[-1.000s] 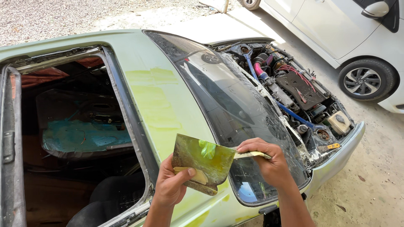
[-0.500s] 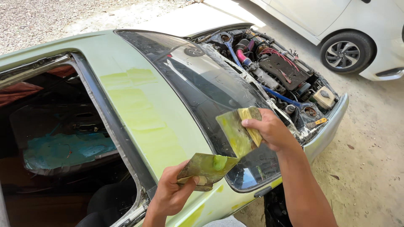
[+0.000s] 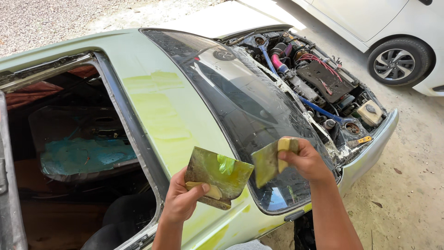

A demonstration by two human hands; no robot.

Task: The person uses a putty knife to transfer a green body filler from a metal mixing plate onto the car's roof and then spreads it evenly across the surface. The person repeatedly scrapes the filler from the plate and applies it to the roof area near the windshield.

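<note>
While the left hand (image 3: 181, 203) grips a putty-smeared flat metal board (image 3: 217, 176), the right hand (image 3: 303, 159) pinches a yellow-handled flat scraper (image 3: 268, 162) above the pale green car body (image 3: 152, 106).

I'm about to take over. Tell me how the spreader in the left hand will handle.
The spreader in the left hand probably stays stiff: its blade shows flat and unbent though gripped only at one edge. Likely light, since thumb and fingers alone hold it. The wet-looking green filler on its face could make it slippery and messy.
</note>
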